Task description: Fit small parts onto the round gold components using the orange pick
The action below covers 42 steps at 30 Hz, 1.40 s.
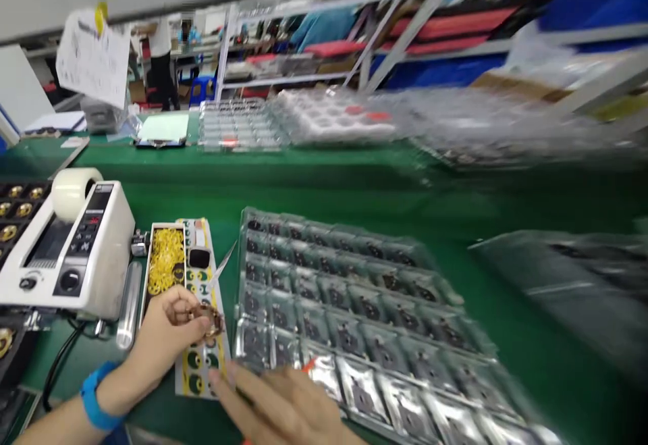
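Nearest the camera, your right hand (283,408) is reaching flat, its fingers (227,381) spread wide and holding nothing, over the near edge of the clear blister tray (364,323) on the green bench (354,188). Just left of that tray, your left hand (169,330) is pinching a small coppery ring part (212,320) above the sticker sheet (200,364). Further left of the tray, the white tape dispenser (71,256) is standing.

The right hand (283,408) is blurred and cut off by the bottom edge, hiding the near corner of the tray (364,327). The trays (572,283) along the table's right edge and far side smear beyond telling. The small part (211,320) in the left hand (167,333) is too small to identify.
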{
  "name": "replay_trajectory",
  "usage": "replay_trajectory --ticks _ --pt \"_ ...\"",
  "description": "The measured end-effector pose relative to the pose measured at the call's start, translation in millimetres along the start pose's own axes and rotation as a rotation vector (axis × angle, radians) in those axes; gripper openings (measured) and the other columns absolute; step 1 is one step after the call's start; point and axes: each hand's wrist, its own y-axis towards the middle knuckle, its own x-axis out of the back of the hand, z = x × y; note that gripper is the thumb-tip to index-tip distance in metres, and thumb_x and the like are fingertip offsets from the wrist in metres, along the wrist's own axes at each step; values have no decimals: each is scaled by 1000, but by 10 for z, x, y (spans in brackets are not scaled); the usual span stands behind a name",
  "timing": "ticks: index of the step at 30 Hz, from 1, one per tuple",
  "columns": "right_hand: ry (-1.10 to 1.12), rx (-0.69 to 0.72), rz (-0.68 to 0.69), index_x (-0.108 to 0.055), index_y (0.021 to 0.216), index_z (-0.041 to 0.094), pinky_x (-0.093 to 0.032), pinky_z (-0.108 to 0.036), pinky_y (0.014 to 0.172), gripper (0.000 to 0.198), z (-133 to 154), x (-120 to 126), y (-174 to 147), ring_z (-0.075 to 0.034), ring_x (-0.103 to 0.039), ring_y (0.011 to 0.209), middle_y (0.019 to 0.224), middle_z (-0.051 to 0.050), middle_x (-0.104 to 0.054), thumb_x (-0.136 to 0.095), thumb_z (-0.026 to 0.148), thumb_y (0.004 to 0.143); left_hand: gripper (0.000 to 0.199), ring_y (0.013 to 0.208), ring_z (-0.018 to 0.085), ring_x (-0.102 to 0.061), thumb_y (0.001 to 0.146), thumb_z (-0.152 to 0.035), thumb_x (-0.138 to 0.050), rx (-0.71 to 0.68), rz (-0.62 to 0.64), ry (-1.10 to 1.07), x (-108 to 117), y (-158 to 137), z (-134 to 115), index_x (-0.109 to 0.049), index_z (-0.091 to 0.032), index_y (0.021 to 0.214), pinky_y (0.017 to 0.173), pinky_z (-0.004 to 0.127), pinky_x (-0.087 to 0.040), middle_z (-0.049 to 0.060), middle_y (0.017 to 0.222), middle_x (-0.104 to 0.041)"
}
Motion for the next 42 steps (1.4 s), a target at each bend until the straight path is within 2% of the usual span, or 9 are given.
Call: replay_trajectory --ticks 3,7,12,16,25,29,33,42 --pt "-29 -179 89 -70 93 20 -39 -28 50 25 -72 -34 32 -14 -54 57 82 -5 -74 -48 8 97 45 49 9 -55 64 -43 -86 69 53 -96 -62 -26 -6 -50 -16 72 52 17 -47 -5 55 -58" --pt "-27 -289 125 -63 98 16 -41 -26 52 10 -177 -86 26 -14 -52 57 87 -10 -73 -54 12 96 45 56 11 -63 72 -45 -81 111 135 -153 -117 -85 53 -54 -16 92 62 21 -56 -2 64 -66" --pt "90 -279 185 -60 99 11 -47 -28 56 8 -203 -87 4 -18 -62 65 85 -12 -73 -55 11 94 28 61 10 -65 84 -30 -71 48 132 -91 -114 -136 88 -53 -17 100 65 17 -56 -1 69 -67" --pt "120 -275 198 -59 100 11 -47 -28 55 10 -194 -82 -12 -18 -63 65 85 -12 -74 -55 8 91 18 63 12 -66 88 -25 -62 38 133 -1 -103 -165 109 -53 -19 102 66 21 -57 -1 69 -66" --pt "110 -211 244 -59 97 10 -46 -28 55 8 -218 -79 -16 -17 -60 62 85 -13 -74 -52 9 93 19 57 16 -62 89 -27 -59 -58 113 264 -82 -174 126 -58 -18 105 60 27 -55 -1 61 -60" --pt "103 -200 251 -60 97 11 -46 -28 54 10 -233 -65 -12 -16 -59 61 86 -11 -74 -50 10 95 18 55 16 -60 89 -28 -59 -69 104 299 -77 -171 128 -58 -18 103 58 26 -53 -2 59 -58" --pt "91 -203 255 -60 99 13 -46 -28 53 12 -220 -61 -4 -15 -60 60 86 -10 -74 -48 11 96 18 58 16 -62 89 -27 -58 -79 111 313 -75 -167 132 -58 -18 104 56 25 -51 0 64 -63" --pt "130 -346 198 -57 96 16 -48 -27 55 9 -150 -102 6 -17 -63 64 83 -10 -72 -58 10 89 16 60 15 -59 86 -26 -55 -38 102 218 -89 -167 132 -53 -18 100 53 23 -42 1 67 -63"
